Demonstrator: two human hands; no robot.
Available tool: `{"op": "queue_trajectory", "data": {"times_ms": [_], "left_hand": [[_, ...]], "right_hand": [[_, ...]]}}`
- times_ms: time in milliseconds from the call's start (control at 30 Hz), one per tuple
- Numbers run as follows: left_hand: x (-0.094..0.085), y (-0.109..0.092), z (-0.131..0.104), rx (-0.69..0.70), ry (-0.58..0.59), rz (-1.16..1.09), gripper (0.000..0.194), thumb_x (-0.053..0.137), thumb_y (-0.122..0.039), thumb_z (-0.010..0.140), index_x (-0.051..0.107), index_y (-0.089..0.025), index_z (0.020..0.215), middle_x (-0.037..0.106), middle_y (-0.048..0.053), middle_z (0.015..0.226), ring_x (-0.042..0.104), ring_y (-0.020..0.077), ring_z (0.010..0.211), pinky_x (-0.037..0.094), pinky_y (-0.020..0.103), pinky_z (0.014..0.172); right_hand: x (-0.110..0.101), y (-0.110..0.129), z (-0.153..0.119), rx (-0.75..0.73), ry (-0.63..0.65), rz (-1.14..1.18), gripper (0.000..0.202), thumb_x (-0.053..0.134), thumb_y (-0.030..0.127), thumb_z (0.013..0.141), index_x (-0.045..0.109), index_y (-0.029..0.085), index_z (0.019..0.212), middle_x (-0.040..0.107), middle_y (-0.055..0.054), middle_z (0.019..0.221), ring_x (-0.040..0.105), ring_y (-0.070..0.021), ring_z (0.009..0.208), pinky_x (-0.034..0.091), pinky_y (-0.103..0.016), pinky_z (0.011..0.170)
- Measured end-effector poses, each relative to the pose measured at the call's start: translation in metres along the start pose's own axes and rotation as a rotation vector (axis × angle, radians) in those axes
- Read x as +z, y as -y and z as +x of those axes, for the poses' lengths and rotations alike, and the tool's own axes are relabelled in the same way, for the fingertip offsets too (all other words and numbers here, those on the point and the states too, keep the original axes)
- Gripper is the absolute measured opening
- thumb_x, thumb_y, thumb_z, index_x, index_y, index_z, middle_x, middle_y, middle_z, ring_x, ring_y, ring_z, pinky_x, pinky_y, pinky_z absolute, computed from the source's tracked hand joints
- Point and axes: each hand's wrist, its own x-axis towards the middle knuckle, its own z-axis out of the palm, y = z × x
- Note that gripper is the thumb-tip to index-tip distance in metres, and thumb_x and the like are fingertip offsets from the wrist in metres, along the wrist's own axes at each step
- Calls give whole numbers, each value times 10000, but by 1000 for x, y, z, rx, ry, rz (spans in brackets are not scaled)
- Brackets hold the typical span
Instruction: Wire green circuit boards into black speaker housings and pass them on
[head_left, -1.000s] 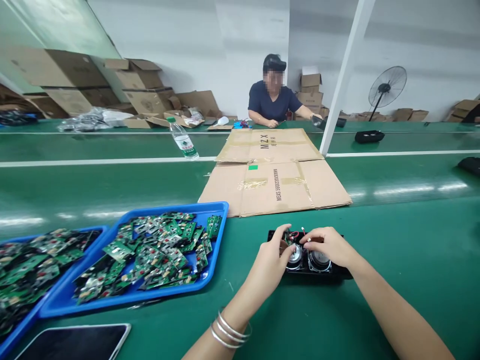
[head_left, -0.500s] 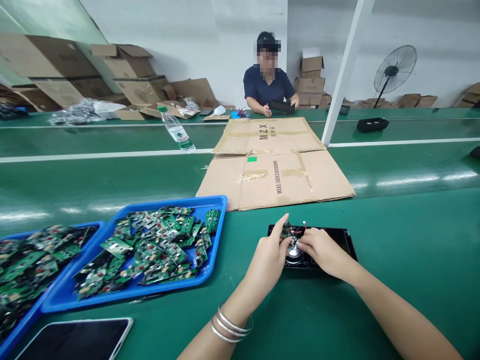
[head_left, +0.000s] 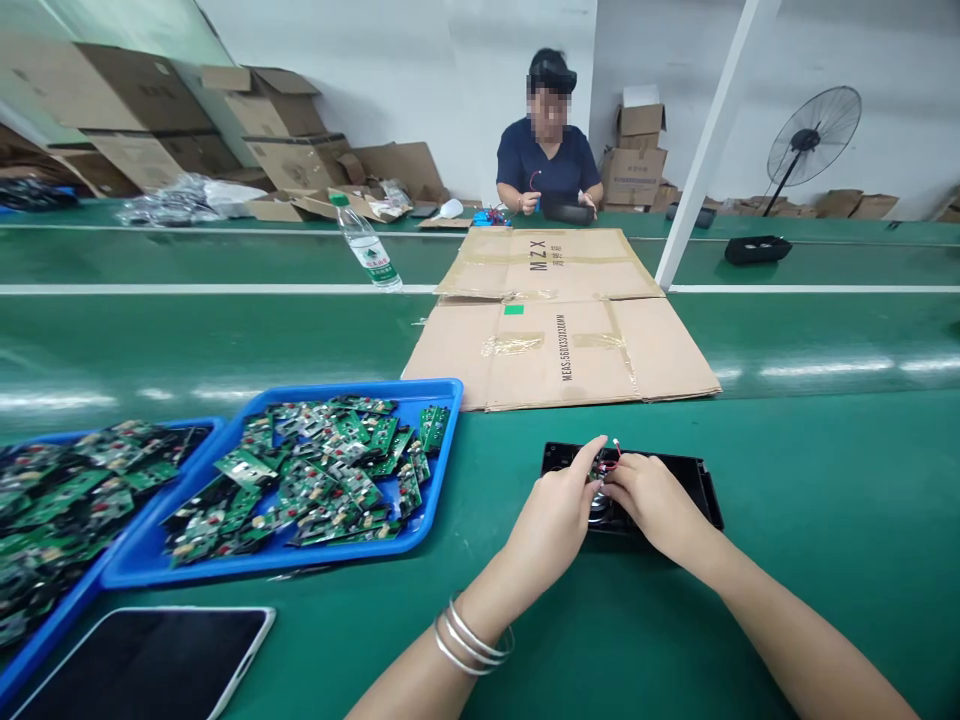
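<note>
Two hands are in working position over one open black casing, viewed by me through the head camera. The casing [head_left: 697, 482] lies flat on the green table [head_left: 577, 640], just inside its far edge and right of the trays.

Left hand [head_left: 551, 508]: thumb and forefinger nearly meet around a small circuit board [head_left: 598, 466], mostly hidden by the fingers. Right hand [head_left: 661, 502]: fingers drawn together beside it, close to the red wires [head_left: 610, 463]; I cannot tell what, if anything, they grip. A white connector [head_left: 616, 443] stands up above the fingertips.

Handling, in my judgement: the board is light, stiff and easily damaged, best taken by its edges. The wires are thin and soft; I would hold the connector rather than pull on them. The casing looks rigid, perhaps a little slippery, and would be steadied by its outer walls.

Containers: the casing holds at least one round speaker driver [head_left: 598, 512], partly covered. One blue tray [head_left: 441, 480], left of the casing, is heaped with loose boards [head_left: 322, 480]. A second tray [head_left: 45, 642], toward the table's left side, carries a similar pile and runs out of view.
</note>
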Motion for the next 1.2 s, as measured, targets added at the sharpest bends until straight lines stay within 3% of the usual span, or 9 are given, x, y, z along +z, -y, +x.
{"op": "queue_trajectory", "data": {"times_ms": [100,233,500,700,767,867,1000,1100,1200], "left_hand": [[-4,1,0,23,20,-98,445,365,-181,851,378,-262,1288,635,2,691,619,171,635,464,263,603],[-7,2,1,39,27,-144,424,366,-187,850,396,-284,1262,642,-9,715,631,162,649,476,259,618],[-2,2,1,4,-8,-148,392,330,-190,857,408,-274,1232,653,3,760,624,153,596,479,251,575],[-1,9,3,-58,-92,-293,346,440,-252,827,448,-236,1172,645,10,725,637,169,652,497,266,586],[-1,11,4,-89,-120,-356,303,465,-264,817,469,-225,1117,645,11,707,638,171,643,499,267,576],[0,12,4,-111,-153,-411,248,489,-252,802,479,-225,1048,652,16,726,641,170,637,502,269,573],[3,12,6,-149,-205,-466,211,497,-233,795,473,-223,1004,659,28,778,639,160,601,503,268,561],[4,13,7,-162,-224,-505,220,509,-243,790,474,-223,1007,664,27,783,639,156,589,506,266,559],[4,13,7,-145,-197,-505,273,516,-246,785,485,-216,1055,670,20,741,649,166,613,513,274,584]], "right_hand": [[-1,-4,0,64,-34,142,113,544,226,857,552,172,956,578,-52,904,549,-193,828,416,-301,678],[-4,-6,0,-23,-15,285,80,489,202,884,552,188,932,560,-43,911,538,-184,861,436,-299,734],[2,-1,0,-30,-34,231,72,474,191,880,525,176,832,560,-47,863,528,-200,861,439,-310,738],[-3,-7,-1,111,-47,65,251,482,372,878,565,219,1059,551,-60,938,561,-186,753,442,-295,634],[-9,-12,-1,143,-40,67,258,475,391,875,606,220,1016,573,-63,915,569,-193,768,437,-306,661],[-17,-18,0,159,-45,259,174,473,291,868,622,202,888,615,-42,872,571,-185,826,433,-302,724],[-21,-13,-1,177,-13,523,119,508,226,827,569,210,927,621,2,828,567,-143,739,435,-264,665],[-20,-6,-2,114,47,507,87,541,211,801,621,210,838,624,-3,821,556,-147,752,417,-261,671],[-15,-2,-1,88,19,483,116,541,224,807,652,207,780,618,-9,797,539,-144,717,408,-258,641]]}}
